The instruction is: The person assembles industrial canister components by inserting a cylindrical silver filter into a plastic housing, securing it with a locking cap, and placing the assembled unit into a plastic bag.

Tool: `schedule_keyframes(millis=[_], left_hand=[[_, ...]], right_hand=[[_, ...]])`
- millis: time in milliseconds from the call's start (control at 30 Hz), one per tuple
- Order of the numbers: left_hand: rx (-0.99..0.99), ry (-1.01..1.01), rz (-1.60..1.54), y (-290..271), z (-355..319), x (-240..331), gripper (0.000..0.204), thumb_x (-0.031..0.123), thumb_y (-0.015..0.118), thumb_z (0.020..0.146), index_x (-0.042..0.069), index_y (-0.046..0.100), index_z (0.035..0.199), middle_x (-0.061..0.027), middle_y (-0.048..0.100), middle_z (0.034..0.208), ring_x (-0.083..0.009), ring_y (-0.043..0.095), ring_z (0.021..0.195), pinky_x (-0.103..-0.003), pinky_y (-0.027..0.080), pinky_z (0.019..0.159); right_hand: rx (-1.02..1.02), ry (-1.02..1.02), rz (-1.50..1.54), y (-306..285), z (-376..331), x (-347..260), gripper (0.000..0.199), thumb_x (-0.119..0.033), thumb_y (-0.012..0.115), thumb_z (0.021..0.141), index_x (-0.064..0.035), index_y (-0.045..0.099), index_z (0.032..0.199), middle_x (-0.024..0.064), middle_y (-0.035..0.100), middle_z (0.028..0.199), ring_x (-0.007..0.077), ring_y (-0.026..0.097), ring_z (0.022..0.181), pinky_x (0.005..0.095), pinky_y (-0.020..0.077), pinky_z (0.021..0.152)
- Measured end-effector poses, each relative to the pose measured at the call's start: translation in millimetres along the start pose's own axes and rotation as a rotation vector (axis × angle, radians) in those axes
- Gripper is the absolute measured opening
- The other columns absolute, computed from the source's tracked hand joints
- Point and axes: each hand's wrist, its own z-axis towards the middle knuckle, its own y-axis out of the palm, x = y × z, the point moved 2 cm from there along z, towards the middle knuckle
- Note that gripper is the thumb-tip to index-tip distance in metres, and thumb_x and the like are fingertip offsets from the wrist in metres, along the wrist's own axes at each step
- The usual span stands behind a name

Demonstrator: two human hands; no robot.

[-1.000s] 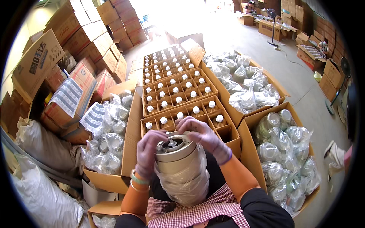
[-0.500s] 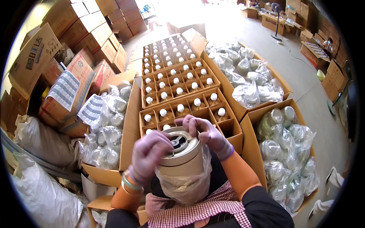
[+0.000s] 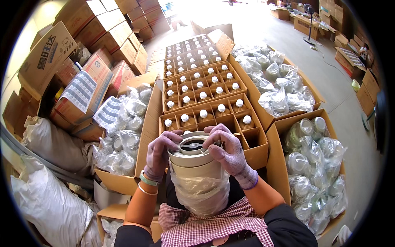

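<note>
A pale grey cylinder [image 3: 195,169] stands upright against my front, its lower part wrapped in a clear plastic bag [image 3: 201,195]. In its ringed top [image 3: 192,145] is a dark round opening crossed by a light bar. My left hand [image 3: 161,150], in a thin purple glove, has its fingers bent over the left of the rim. On the right of the rim, my gloved right hand [image 3: 227,150] grips with curled fingers and thumb. The fingertips partly hide the rim. Just beyond the hands is a divided carton [image 3: 257,150] holding white-capped brown bottles [image 3: 203,115].
More cartons of capped bottles [image 3: 201,84] run away from me. Boxes of bagged clear containers flank them, at left [image 3: 145,158] and right [image 3: 276,164]. White sacks [image 3: 53,206] lie at lower left, with stacked cartons [image 3: 111,41] behind. A floor fan [image 3: 309,22] stands far right.
My left hand, blurred over the top before, now rests at the rim's left. My right hand has come down onto the rim. The whole view has shifted slightly.
</note>
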Motion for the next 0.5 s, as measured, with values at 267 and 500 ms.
schedule_keyframes(millis=[267,500], left_hand=[[-0.134,0.277,0.359,12.3,-14.8,22.4,0.068,0.059,0.09,0.071,0.007,0.07,0.109,-0.0151,0.067,0.12,-0.0337,0.059,0.123,-0.055,0.035,0.117],[0.125,0.219,0.441,35.2,-31.5,11.8,0.038,0.034,0.088,0.076,0.008,0.073,0.1,-0.0093,0.072,0.104,-0.026,0.064,0.106,-0.051,0.038,0.113]], right_hand=[[-0.23,-0.092,0.109,0.7,-1.6,20.8,0.034,-0.025,0.089,0.075,-0.0059,0.077,0.101,0.0078,0.061,0.111,0.0251,0.057,0.117,0.0414,0.0446,0.108],[-0.307,-0.098,0.19,-3.5,-3.2,54.1,0.049,-0.023,0.095,0.063,-0.0073,0.071,0.103,0.0067,0.061,0.117,0.0285,0.054,0.128,0.0449,0.0405,0.115]])
